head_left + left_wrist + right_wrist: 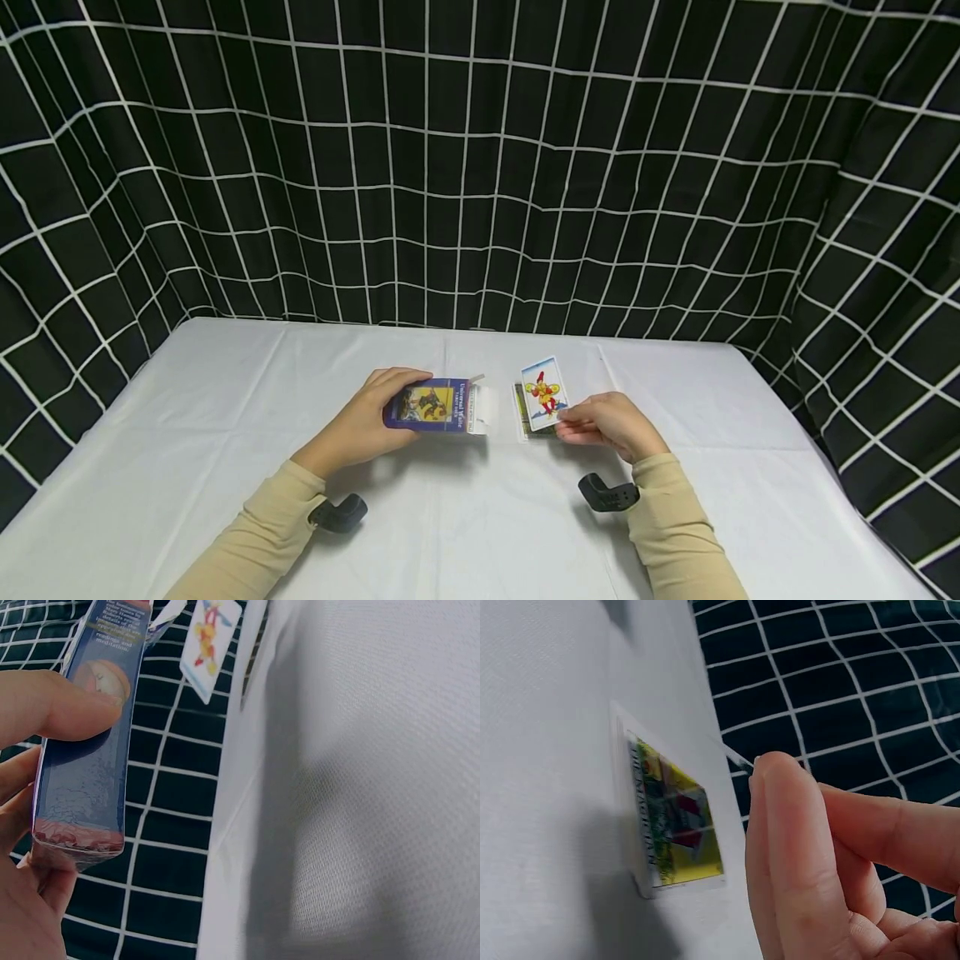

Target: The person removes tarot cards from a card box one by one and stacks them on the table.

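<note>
In the head view my left hand (372, 417) grips a blue tarot card box (429, 407) by its long sides, thumb on one narrow side. The white end flap (480, 408) at the box's right end stands open. My right hand (611, 423) pinches one card (545, 393) by its lower corner; it shows a red and yellow figure on a pale ground. Beneath that card lies a stack of cards (679, 817) on the table, and the right wrist view shows its yellow picture face. In that view the pinched card is nearly edge-on beyond the fingertips (780, 776).
A white cloth covers the table (465, 525). Behind it and at both sides hangs a black curtain (450, 167) with a white grid. Dark wrist devices (607, 493) sit at both sleeves.
</note>
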{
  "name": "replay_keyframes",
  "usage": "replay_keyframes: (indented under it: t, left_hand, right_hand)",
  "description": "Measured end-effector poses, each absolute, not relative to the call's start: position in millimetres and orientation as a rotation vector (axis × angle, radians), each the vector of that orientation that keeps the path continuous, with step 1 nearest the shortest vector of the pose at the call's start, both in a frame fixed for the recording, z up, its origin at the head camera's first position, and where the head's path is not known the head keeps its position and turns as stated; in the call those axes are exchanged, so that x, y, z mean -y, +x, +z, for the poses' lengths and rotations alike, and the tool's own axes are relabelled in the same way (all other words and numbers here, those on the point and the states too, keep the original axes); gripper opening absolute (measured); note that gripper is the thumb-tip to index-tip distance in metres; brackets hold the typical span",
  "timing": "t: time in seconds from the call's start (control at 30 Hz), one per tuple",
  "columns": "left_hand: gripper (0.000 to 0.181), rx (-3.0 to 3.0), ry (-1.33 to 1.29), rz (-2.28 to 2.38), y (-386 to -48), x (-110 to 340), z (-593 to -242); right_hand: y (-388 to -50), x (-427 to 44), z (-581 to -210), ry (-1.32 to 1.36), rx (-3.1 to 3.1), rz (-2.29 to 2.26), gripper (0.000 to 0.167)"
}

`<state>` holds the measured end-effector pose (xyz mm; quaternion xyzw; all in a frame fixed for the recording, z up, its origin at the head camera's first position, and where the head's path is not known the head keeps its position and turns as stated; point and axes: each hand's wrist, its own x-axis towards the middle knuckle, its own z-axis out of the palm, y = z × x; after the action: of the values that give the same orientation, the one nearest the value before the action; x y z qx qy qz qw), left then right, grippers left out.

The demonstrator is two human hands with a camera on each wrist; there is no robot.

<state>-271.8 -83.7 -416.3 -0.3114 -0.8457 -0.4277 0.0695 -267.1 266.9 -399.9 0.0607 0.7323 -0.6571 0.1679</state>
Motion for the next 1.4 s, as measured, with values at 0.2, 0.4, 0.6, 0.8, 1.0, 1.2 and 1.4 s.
replay_keyframes:
  t: [0.2,0.4,0.6,0.8,1.0,1.2,1.4]
  left_hand:
    - [0.073,2.55,-0.938,-1.286,-272,84,-416]
    - [0.073,2.546,-0.942,-1.292,-273,84,-417]
    - [0.073,2.542,-0.94,-1.295,-273,84,-417]
    - [0.072,2.538,-0.948,-1.295,-273,84,-417]
    - [0.072,2.543,-0.945,-1.29,-273,84,-417]
    - [0.072,2.547,-0.946,-1.295,-273,84,-417]
    - [0.073,2.548,-0.948,-1.285,-273,85,-418]
  right_hand:
    - [-270,-267,-410,0.16,-2.051,-1.842,0.017]
    - [-273,-268,-418,0.197,-2.013,-1.856,0.014]
    - [-274,-267,-422,0.246,-1.971,-1.881,0.008]
    - [-273,-266,-423,0.328,-2.017,-1.803,0.006]
    - [-272,-267,-425,0.394,-2.148,-1.652,0.011]
    - [-270,-267,-428,0.381,-2.201,-1.569,0.017]
    - [-269,-266,-429,0.364,-2.224,-1.541,0.019]
